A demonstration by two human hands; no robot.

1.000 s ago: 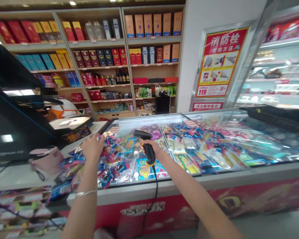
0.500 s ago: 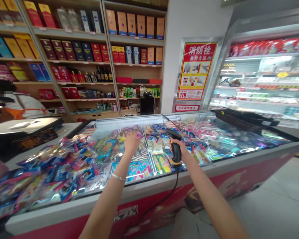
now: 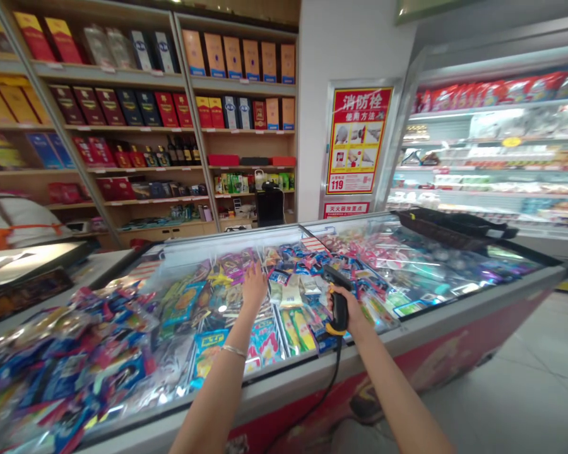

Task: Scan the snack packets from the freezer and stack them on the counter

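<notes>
My left hand (image 3: 254, 285) reaches over the open chest freezer (image 3: 284, 372), its fingers apart and nothing seen in them. It is nearest to purple ice-cream packets (image 3: 236, 263) in the freezer's middle section. To its right, my right hand (image 3: 348, 309) is wrapped round the grip of a black and yellow barcode scanner (image 3: 339, 308), whose head points up and left and whose cable hangs over the freezer's front. Below the scanner, to the left, yellow and green packets (image 3: 297, 329) lie in a wire-divided compartment. A white packet (image 3: 292, 292) lies between my hands.
Loose wrapped ice creams (image 3: 80, 353) are heaped on the left. A black tray-like object (image 3: 445, 227) rests on the freezer's right end. Beyond stand a lit refrigerated shelf (image 3: 492, 164) and shelves of boxes (image 3: 132, 75). A person (image 3: 16, 217) is at the counter, far left.
The view has shifted, bringing the left heap closer. My left hand has drawn back slightly from the purple packets, fingers now apart. My right hand still holds the scanner, a little lower.
</notes>
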